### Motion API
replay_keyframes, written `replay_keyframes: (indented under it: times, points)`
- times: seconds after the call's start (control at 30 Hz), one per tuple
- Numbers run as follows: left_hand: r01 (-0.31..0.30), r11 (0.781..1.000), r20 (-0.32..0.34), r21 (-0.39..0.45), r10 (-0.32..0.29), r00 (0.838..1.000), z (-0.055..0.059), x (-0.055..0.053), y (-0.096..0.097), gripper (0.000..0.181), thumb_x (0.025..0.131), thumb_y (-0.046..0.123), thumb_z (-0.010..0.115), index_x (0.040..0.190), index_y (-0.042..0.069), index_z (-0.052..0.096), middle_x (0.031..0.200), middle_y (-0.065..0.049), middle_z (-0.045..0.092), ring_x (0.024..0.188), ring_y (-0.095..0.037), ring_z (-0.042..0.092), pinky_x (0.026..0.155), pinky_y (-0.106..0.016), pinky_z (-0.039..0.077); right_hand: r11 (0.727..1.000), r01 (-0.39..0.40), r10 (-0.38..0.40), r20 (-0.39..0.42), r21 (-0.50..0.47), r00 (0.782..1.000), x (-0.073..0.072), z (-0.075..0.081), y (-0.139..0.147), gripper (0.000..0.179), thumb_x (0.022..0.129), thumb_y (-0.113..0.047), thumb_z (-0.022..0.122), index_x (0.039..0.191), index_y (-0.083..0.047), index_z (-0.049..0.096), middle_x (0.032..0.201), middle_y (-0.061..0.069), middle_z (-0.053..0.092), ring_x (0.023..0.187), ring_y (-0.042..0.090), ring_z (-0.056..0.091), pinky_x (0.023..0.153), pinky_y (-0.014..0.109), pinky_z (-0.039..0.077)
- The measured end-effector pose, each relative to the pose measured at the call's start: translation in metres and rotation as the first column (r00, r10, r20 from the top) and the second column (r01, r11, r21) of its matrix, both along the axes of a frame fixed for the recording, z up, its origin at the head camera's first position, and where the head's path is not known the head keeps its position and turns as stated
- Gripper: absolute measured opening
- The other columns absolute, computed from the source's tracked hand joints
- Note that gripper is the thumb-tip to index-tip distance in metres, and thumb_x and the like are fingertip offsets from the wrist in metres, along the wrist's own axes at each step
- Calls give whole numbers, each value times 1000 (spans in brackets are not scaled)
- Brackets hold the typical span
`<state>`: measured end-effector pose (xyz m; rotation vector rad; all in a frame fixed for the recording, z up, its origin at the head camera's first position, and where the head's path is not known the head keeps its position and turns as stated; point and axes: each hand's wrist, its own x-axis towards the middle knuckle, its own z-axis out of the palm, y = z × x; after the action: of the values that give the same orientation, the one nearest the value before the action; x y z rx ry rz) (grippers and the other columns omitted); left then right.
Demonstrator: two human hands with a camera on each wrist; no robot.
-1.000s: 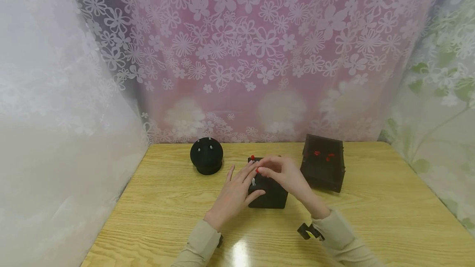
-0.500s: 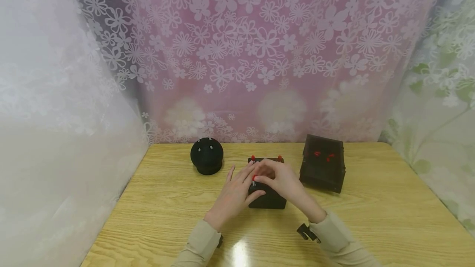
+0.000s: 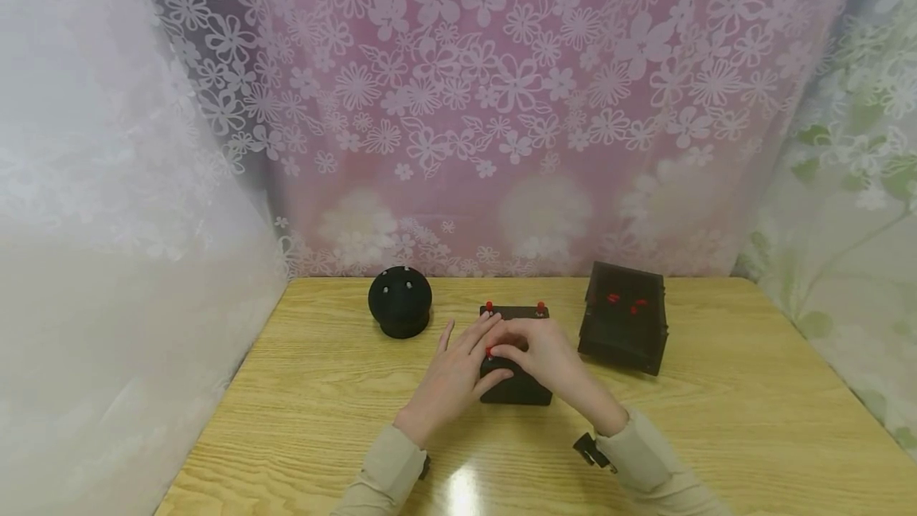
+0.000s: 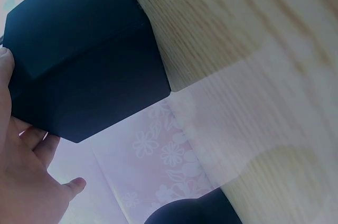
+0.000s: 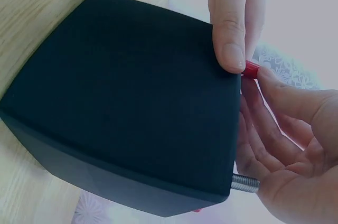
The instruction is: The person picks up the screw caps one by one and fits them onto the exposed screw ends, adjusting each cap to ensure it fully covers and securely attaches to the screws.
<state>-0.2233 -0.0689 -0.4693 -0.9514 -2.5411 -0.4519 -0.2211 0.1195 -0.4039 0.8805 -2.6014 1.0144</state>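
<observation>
A black block (image 3: 517,390) with studs and red caps stands at the table's middle. My left hand (image 3: 451,381) rests on its left side with fingers straight and spread, thumb against its edge. Between the thumb and fingers of my right hand (image 3: 544,353) is a small red cap (image 3: 489,353), at the stud in the block's near left corner. The right wrist view shows the cap (image 5: 252,70) beside my left thumb, and a bare threaded stud (image 5: 245,183) at another corner. Two more red caps, a left one (image 3: 489,306) and a right one (image 3: 540,306), top the far corners.
On the left, a round black stand (image 3: 399,301) bears several small pale metal studs. A dark open box (image 3: 622,341) at the right holds a few small red pieces (image 3: 634,310). Everything stands on a wooden table (image 3: 308,412) before a flowered curtain (image 3: 458,142).
My right hand has moved towards me, bringing the red cap down onto the near left stud. Both far caps now show. My left hand stays in place.
</observation>
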Motion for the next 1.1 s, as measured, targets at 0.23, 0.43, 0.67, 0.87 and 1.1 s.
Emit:
replay_keyframes:
  times: [0.23,0.43,0.67,0.87,1.1]
  points:
    - [3,1000,-16,10,-3,1000,1,1,0,74,99,50,59,160,16,33,163,-3,35,151,-18,32,122,-61,20,1000,23,-22,-56,19,998,1,-1,1,13,87,-15,79,100,-16,79,96,-2,76,76,11,72,68,28,60]
    - [4,1000,-22,16,-4,1000,0,1,0,74,99,51,58,158,11,37,163,-4,35,150,-19,33,122,-61,19,992,98,-104,-80,-76,991,5,5,6,10,93,-16,75,102,-13,77,95,-2,75,78,14,72,70,30,61]
    - [-4,1000,1,16,4,1000,1,2,1,75,100,53,56,158,10,36,164,-2,34,151,-18,32,123,-60,19,973,131,-154,-115,-192,981,3,10,20,9,97,-16,71,101,-10,76,91,-1,78,80,14,75,72,39,62]
    - [-9,1000,15,16,9,1000,0,1,0,74,100,53,55,159,11,35,164,-2,34,151,-17,32,123,-59,19,966,160,-185,-112,-201,976,-2,11,32,14,99,-19,68,103,-10,77,91,-1,78,81,14,74,76,43,62]
    - [-8,1000,-21,8,8,1000,0,1,1,74,101,56,50,159,12,35,164,-3,34,150,-18,33,122,-60,22,947,246,-280,-153,-205,948,-14,17,57,13,100,-21,67,102,-14,78,91,-1,78,80,17,74,72,42,61]
